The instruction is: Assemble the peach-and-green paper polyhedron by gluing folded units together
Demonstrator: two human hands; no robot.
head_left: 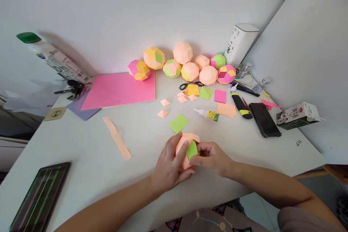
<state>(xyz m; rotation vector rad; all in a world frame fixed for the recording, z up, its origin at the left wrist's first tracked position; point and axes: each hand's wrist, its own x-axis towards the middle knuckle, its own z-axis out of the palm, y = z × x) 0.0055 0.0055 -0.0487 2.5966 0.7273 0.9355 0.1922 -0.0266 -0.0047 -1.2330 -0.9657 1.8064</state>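
A peach folded-paper ball (182,145) with one green face is held just above the near part of the desk. Wrapped round its left side is my left hand (172,163), fingers over the top and thumb below. My right hand (210,156) pinches the ball's right edge beside the green piece (192,150). The fingertips hide part of that edge. Just beyond the ball lies a flat green paper square (178,123). Small folded peach pieces (163,114) and a glue bottle (209,114) rest farther back.
Several finished paper balls (182,53) line the wall. Scissors (191,85), sticky-note stacks (220,96), a utility knife (241,106), a phone (264,119) and a milk carton (298,115) lie at right. Pink card (122,90), a peach strip (117,138) and a tablet (40,195) are at left.
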